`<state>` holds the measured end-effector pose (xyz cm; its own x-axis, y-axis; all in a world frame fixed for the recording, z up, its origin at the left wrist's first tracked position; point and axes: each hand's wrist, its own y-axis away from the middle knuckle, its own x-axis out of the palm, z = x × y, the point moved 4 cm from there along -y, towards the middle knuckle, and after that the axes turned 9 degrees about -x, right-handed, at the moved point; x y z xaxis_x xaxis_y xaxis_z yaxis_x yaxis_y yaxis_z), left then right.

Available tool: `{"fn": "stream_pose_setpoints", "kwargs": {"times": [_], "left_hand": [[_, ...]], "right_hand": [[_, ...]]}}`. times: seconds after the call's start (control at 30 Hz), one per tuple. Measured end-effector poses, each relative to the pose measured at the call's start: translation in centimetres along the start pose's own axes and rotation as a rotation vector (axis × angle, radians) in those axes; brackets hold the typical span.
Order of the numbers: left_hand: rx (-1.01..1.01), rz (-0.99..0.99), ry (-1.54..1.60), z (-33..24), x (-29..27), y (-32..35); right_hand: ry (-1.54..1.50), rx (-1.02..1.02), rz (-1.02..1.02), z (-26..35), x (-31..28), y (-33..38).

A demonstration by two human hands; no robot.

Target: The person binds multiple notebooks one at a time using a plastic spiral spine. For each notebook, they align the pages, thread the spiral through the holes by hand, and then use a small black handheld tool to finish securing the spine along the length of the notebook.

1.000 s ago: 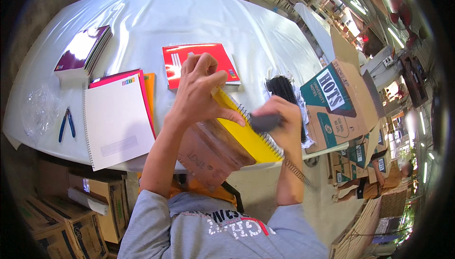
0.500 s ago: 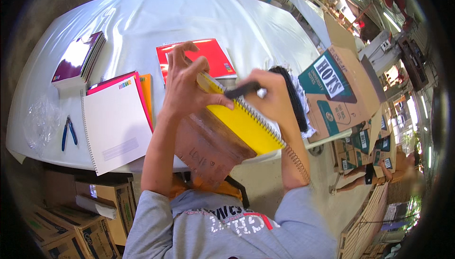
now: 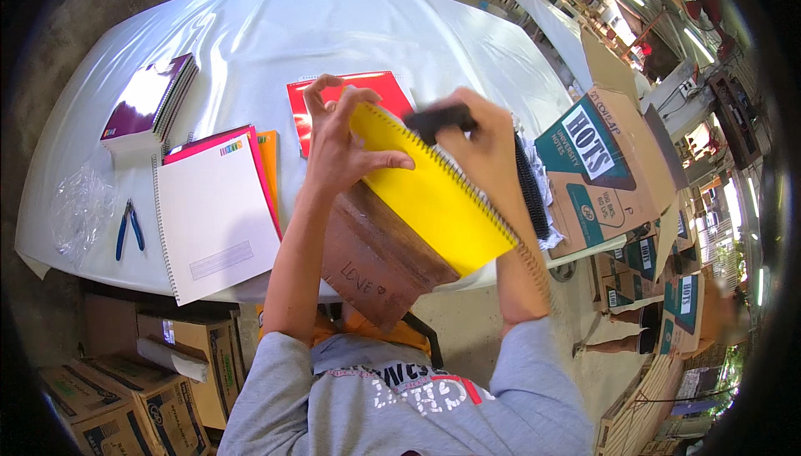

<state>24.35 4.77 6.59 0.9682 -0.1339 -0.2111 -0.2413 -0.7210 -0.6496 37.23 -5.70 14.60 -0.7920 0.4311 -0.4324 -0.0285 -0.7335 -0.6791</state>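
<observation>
My left hand (image 3: 334, 151) grips a yellow notebook (image 3: 434, 214) by its upper left corner, thumb lying across the front. The notebook leans at a slant against a brown wooden board (image 3: 363, 247). A dark wire spiral (image 3: 534, 268) runs through the holes along its right edge and sticks out past the lower end, close to my right forearm. My right hand (image 3: 484, 135) is closed round a black tool (image 3: 442, 122) at the upper part of the spiral. Motion smears the tool, so its exact kind is unclear.
Behind my hands lies a red notebook (image 3: 388, 85). To the left are a white notebook (image 3: 213, 226) over pink and orange ones, purple notebooks (image 3: 142, 110), blue cutters (image 3: 128, 231) and clear plastic (image 3: 79, 214). Black coils (image 3: 530, 189) and a carton (image 3: 617, 172) stand right. Another person holds a box (image 3: 680, 314).
My right hand has shifted slightly up along the spiral with the black tool. My left hand keeps its hold on the notebook. At the far right, a box now shows in front of the other person.
</observation>
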Motion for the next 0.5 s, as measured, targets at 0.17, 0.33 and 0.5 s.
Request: {"fn": "stream_pose_setpoints", "kwargs": {"times": [0.17, 0.33, 0.5], "left_hand": [[-0.005, -0.051, 0.055, 0.3, -1.0, 0.0], [-0.009, 0.007, 0.053, 0.4, -1.5, 0.7], [0.009, -0.062, 0.123, 0.6, -1.7, 0.5]], "right_hand": [[-0.188, -0.191, 0.002, 0.7, -1.6, -1.2], [-0.08, -0.019, 0.148, -2.2, 2.1, 1.6], [-0.665, 0.2, -0.193, -2.1, 1.8, 1.5]]}}
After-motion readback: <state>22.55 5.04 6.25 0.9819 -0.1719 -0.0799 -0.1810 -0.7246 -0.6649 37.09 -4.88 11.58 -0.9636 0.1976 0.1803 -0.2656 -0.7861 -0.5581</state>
